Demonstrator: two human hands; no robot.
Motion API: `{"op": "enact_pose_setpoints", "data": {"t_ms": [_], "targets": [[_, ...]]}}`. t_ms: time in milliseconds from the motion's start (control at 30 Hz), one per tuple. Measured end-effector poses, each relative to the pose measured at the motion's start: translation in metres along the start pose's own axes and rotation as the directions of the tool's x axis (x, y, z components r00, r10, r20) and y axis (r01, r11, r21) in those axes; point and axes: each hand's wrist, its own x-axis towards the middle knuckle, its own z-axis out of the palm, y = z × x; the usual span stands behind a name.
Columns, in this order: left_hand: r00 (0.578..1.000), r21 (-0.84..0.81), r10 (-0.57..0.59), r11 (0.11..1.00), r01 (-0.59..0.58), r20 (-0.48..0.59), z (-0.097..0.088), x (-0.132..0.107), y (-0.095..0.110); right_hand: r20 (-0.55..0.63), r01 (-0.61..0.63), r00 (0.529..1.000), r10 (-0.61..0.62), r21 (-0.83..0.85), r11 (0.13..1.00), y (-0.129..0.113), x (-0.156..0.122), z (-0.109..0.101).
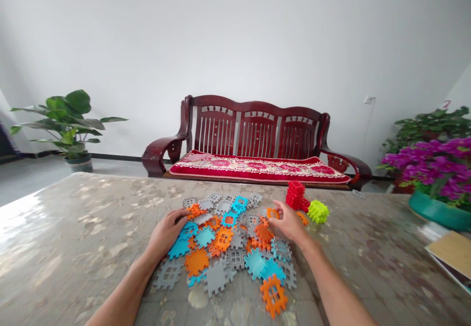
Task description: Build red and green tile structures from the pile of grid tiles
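A loose heap of interlocking plastic tiles with toothed edges, in grey, blue and orange, lies on the table (110, 237). My left hand (165, 232) is at the heap's left side, its fingers bent and closed at the edge of an orange tile (196, 211); the fingertips are partly hidden. Under that hand lie blue tiles (180, 247). At the heap's right side my right hand (290, 223) pinches a small orange windowed tile (271, 213) between thumb and fingers. Nearest to me lies another orange windowed tile (274, 295).
Beyond my right hand stand a stack of red tiles (295, 195) and a yellow-green block of tiles (318, 211). Purple flowers in a teal pot (437, 210) and a brown pad (451, 257) sit at the right. A wooden bench (257, 129) is behind the table.
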Motion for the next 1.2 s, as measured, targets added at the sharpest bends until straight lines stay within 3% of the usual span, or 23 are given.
{"op": "enact_pose_setpoints", "data": {"t_ms": [133,233,400,600,767,1000,1200], "targets": [[1.000,0.002,0.018,1.000,-0.018,0.002,0.000,0.000,0.000,-0.052,0.020,0.998,-0.022,-0.031,0.999,0.034,-0.015,-0.016],[1.000,0.005,0.028,1.000,-0.028,0.008,0.000,0.000,0.000,-0.036,0.057,0.997,-0.061,-0.095,0.994,0.042,-0.027,-0.022],[0.999,0.027,0.033,0.999,-0.034,0.012,-0.004,-0.002,0.004,-0.046,0.077,0.994,-0.098,-0.338,0.938,0.023,-0.039,-0.025],[1.000,0.041,0.016,0.999,-0.017,0.021,-0.007,-0.003,0.009,-0.049,-0.081,0.997,0.064,-0.567,0.819,0.001,-0.042,-0.020],[1.000,0.033,0.005,0.999,-0.005,0.017,-0.006,-0.002,0.008,-0.026,-0.123,0.991,0.130,-0.549,0.827,-0.003,-0.040,-0.016],[1.000,0.016,0.000,1.000,-0.001,0.015,-0.004,-0.001,0.005,-0.010,-0.088,0.996,0.092,-0.427,0.900,0.003,-0.039,-0.016],[1.000,0.025,0.013,1.000,-0.014,0.026,-0.004,-0.001,0.004,-0.016,-0.148,0.986,0.164,-0.523,0.839,-0.005,-0.043,-0.025]]}}
